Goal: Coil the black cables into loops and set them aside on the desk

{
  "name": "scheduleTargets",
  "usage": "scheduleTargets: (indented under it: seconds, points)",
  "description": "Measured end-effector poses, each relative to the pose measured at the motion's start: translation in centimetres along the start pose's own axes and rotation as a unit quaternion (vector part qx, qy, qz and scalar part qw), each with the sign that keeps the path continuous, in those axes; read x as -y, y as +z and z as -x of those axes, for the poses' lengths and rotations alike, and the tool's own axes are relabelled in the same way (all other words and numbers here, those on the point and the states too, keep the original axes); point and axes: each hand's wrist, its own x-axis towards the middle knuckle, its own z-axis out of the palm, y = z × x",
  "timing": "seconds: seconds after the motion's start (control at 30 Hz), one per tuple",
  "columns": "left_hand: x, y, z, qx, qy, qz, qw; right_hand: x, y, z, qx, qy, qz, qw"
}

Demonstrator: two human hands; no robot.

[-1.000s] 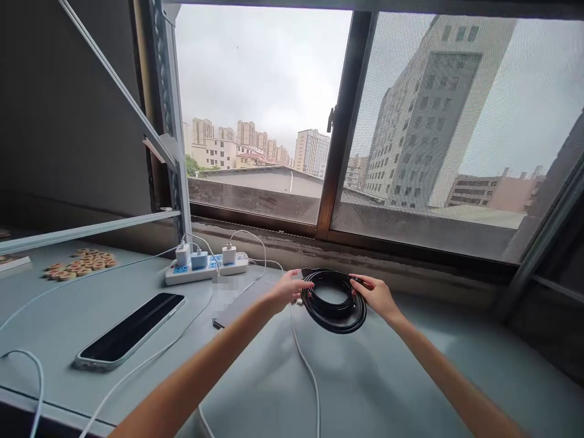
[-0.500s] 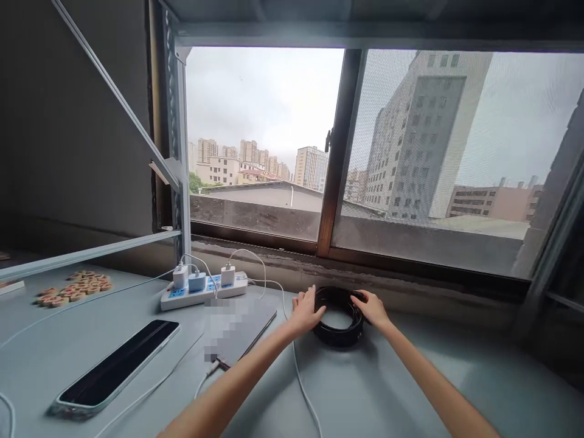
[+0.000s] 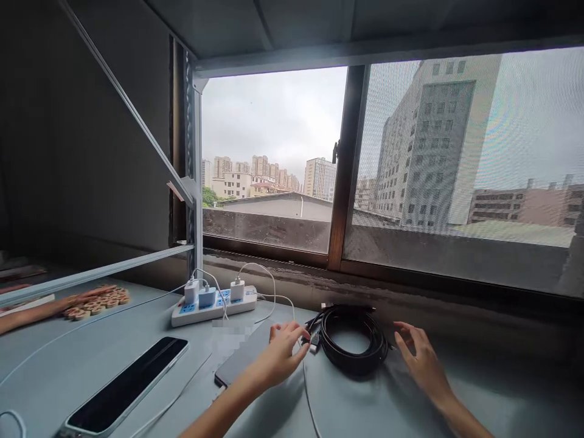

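Note:
A coil of black cable [image 3: 378,350] lies on the grey table [image 3: 365,407] below the window. Silver-ended connectors stick out at its left side, one a black plug [image 3: 314,342]. My left hand [image 3: 285,353] is beside these connectors, fingers curved and apart, above the edge of a dark flat device [image 3: 241,359]. To the right of the coil, my right hand [image 3: 422,359] hovers with thumb and fingers spread and holds nothing. A white cable runs down between my left hand and the coil.
A white power strip [image 3: 214,309] with plugged-in chargers stands at the wall. A phone [image 3: 130,386] lies at the front left. Another person's arm [image 3: 41,311] reaches over round wooden pieces [image 3: 103,301] at the far left. A metal post [image 3: 198,182] rises behind the strip.
Both my hands have come off the black coil and moved apart. The coil now lies looser, its connectors showing. Another person's arm has appeared at the left, and the view has shifted.

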Motion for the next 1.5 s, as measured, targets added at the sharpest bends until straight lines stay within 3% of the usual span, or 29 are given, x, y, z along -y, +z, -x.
scheduleTargets:
  seconds: [0.07,0.2,0.47,0.63,0.9,1.1,1.5]
  points:
    - [0.1,0.2,0.6,0.029,0.008,-0.035,0.999,-1.1,-0.5,1.1,0.004,0.014,-0.005,1.0]
    - [0.2,1.4,0.9,0.077,0.018,-0.1,0.992,-2.3,-0.7,2.4,0.088,0.043,0.03,0.995]
    - [-0.4,2.2,2.0,0.117,0.022,-0.15,0.981,-1.5,-0.5,3.5,0.138,-0.063,0.155,0.976]
    - [-1.1,1.9,2.0,0.132,0.018,-0.161,0.978,-0.2,-1.4,3.6,0.172,-0.029,0.228,0.958]
    - [-0.9,2.2,2.1,0.096,0.065,-0.15,0.982,0.3,-2.6,3.3,0.197,0.006,0.262,0.945]
    - [-1.3,2.4,2.2,0.114,0.072,-0.201,0.97,0.6,-2.8,3.4,0.196,0.01,0.268,0.943]
    - [-2.1,2.1,2.3,0.138,0.08,-0.198,0.967,1.2,-3.1,3.5,0.182,0.005,0.269,0.946]
